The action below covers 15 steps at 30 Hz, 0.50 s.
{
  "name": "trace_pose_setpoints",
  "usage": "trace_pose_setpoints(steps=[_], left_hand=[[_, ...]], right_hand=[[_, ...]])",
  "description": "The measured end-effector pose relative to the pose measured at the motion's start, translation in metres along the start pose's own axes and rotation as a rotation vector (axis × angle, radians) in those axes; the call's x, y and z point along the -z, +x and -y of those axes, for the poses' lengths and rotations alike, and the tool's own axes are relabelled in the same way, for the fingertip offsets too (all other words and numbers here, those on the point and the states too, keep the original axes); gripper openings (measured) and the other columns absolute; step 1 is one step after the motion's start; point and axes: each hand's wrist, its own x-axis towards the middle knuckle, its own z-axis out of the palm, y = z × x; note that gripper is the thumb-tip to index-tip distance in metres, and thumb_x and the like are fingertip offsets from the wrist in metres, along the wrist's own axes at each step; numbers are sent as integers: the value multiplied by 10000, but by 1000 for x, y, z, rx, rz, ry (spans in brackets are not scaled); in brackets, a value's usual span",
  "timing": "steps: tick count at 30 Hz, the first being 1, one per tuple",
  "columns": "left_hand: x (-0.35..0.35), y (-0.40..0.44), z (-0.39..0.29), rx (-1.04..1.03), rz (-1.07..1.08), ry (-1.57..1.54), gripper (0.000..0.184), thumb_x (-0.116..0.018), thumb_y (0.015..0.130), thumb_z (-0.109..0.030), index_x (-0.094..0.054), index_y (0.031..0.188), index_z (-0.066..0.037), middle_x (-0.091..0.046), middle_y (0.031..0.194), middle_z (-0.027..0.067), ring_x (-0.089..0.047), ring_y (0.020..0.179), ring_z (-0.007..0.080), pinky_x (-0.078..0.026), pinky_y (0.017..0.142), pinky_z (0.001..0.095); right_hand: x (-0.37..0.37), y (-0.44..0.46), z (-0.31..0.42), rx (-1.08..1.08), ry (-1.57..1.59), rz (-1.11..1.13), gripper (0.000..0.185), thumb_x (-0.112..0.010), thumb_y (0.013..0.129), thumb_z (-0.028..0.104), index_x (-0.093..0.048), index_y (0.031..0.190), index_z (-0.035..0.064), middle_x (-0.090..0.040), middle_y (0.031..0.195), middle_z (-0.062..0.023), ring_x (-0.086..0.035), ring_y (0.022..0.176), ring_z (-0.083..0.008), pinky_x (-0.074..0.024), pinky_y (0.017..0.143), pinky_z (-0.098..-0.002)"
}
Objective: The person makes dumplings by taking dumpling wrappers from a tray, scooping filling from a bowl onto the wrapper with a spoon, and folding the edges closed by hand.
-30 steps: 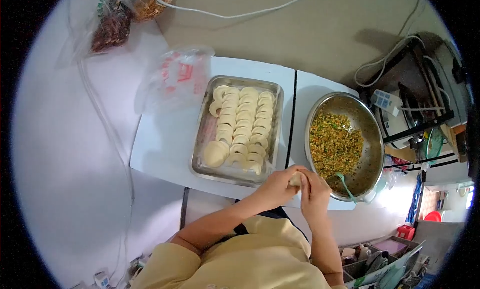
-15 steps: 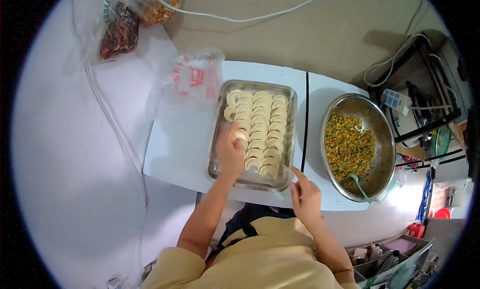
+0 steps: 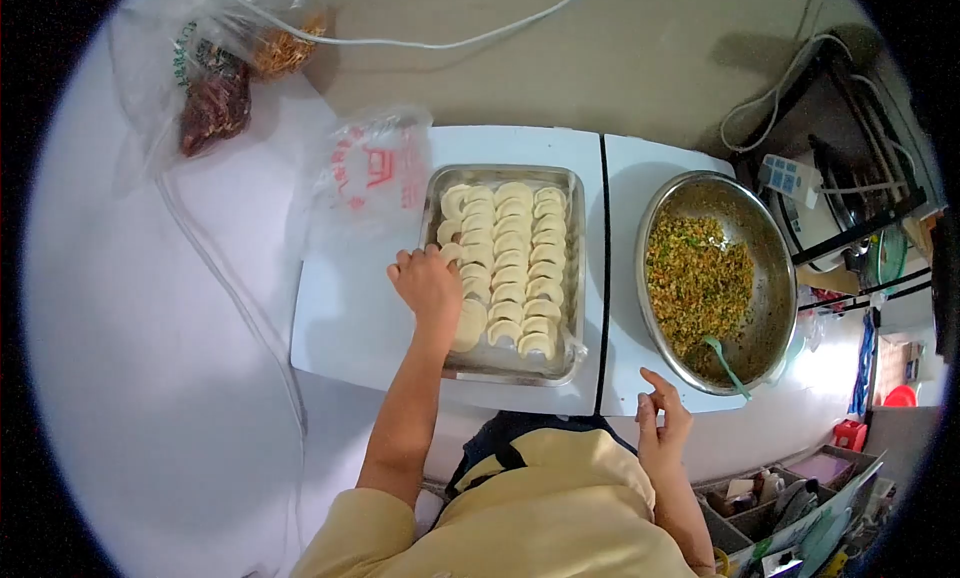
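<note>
The left hand [image 3: 428, 286], fingers curled, touched a pale crescent-shaped dough dumpling [image 3: 452, 252] by the left rim of a rectangular silver metal tray [image 3: 577, 248], though whether it gripped the piece could not be told, while the right hand [image 3: 664, 430] held nothing, its thumb and forefinger parted near the table edge. Rows of similar dumplings [image 3: 512, 225] and flat round dough wrappers [image 3: 470, 325] lay in the tray, and to its right stood a round steel bowl [image 3: 772, 298] of chopped green-and-orange filling [image 3: 700, 288].
</note>
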Motion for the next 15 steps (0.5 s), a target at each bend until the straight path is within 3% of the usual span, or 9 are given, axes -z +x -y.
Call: trace_pose_setpoints(steps=[8,15], left_hand=[[-9,1,3,28,-43,111,197,-728,629,-195,-657,739,-48,-572,872,82,-505,872,256,-341,754,363],[-11,3,0,73,-26,51,312,-757,609,-187,-632,864,-57,-538,953,78,-483,924,260,-340,766,368]], right_hand=[[1,-2,0,-29,-11,15,266,-545,861,2,-602,1120,20,-593,725,-109,-498,517,-121,-414,488,-262],[2,-1,0,-28,39,15,231,-543,864,8,-615,1084,6,-603,730,-105,-494,505,-120,-410,479,-257]])
